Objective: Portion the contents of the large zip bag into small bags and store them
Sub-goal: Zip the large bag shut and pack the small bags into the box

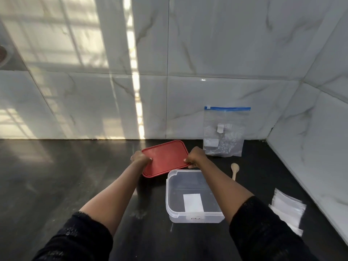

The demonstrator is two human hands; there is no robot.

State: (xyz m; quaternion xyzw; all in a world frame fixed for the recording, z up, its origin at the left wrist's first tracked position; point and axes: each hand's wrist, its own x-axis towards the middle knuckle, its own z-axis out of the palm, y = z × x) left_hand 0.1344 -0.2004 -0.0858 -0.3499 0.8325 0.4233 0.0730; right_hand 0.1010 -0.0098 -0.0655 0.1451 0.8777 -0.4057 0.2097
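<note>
Left hand (140, 158) and right hand (194, 157) hold red lid (164, 157) by its edges above table (56, 185), far-left of open tub (194, 196); zip bag (224, 132) leans on wall.

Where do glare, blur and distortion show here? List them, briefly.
Head view: a bright sun strip and a window reflection glare on the glossy wall tiles; head view: a dull sheen lies on the dark countertop at left; head view: the wide-angle lens bows the tile joints and tilts the right wall; the large zip bag is legible.

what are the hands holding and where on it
Both hands hold the red lid: left hand grips its left edge, right hand its right edge.
</note>
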